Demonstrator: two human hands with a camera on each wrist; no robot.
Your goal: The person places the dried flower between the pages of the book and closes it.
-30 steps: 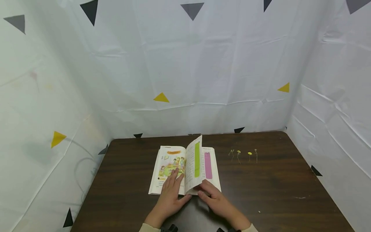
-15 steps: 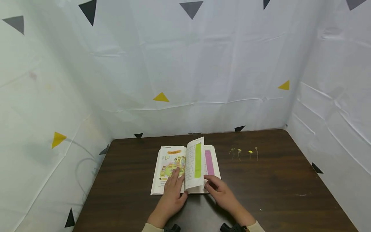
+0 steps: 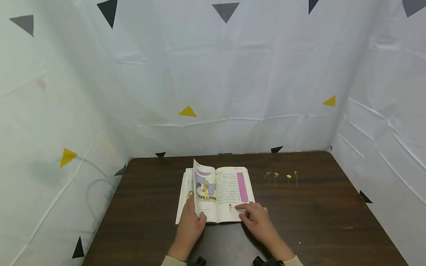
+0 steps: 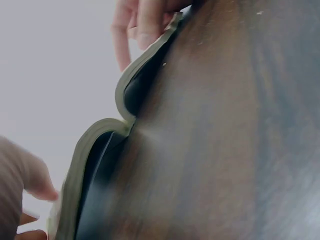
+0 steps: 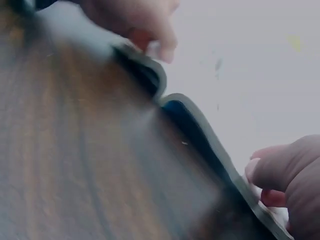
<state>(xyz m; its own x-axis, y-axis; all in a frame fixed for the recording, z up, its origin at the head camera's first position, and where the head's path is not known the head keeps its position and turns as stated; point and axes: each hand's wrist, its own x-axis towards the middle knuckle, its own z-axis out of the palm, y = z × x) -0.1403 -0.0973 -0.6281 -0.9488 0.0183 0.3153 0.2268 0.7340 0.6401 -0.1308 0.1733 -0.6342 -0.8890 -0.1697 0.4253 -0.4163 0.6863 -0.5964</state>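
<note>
An open book [image 3: 233, 184] with colour pictures and print lies on the table. One leaf [image 3: 204, 184] stands partly raised on its left side, leaning over the left-hand page. My left hand [image 3: 189, 223] rests at the book's lower left, fingers straight along the raised leaf's outer edge and thumb in front of the leaf's lower part. On the lower right page my right hand [image 3: 257, 220] lies with its index finger stretched over the paper and the other fingers bent. From the left wrist view, the page block [image 4: 75, 170] arches up on both sides of the spine.
Several small dried flowers [image 3: 288, 177] lie in a row right of the book on the dark wooden table [image 3: 319, 207]. A white sheet with coloured triangles [image 3: 233, 85] hangs behind and on both sides.
The leaf with the green strip has turned over from right to left, baring a page with a purple strip. My left fingers now lie at the turned leaf's edge; my right hand stays by the lower right page.
</note>
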